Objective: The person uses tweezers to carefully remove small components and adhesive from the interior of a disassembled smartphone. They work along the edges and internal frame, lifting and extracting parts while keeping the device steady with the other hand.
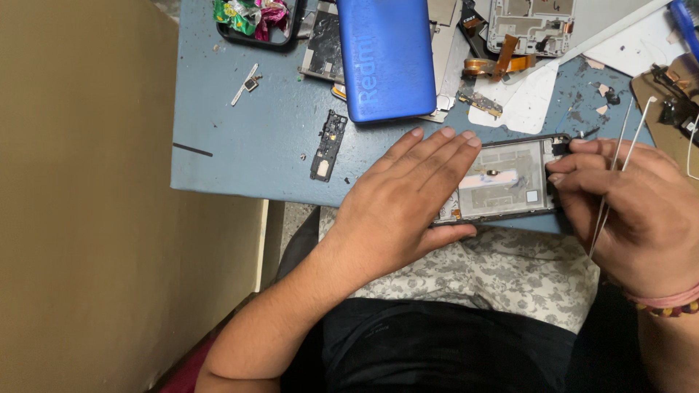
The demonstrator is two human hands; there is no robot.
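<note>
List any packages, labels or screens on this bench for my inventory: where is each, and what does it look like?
Blue back cover: top centre of the table, rounded rectangle, pale lettering down its length.
Wrappers: crumpled green and pink, in a dark tray at the top left.
Open phone: at the near edge under the left hand and right hand; a small white square label inside.
No lit screen.

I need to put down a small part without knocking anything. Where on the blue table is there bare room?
The widest bare patch of the blue table lies on its left side, between the black speaker module, the thin black strip and the near edge. The far edge, around the blue back cover and the phone frame, is crowded with parts.
</note>
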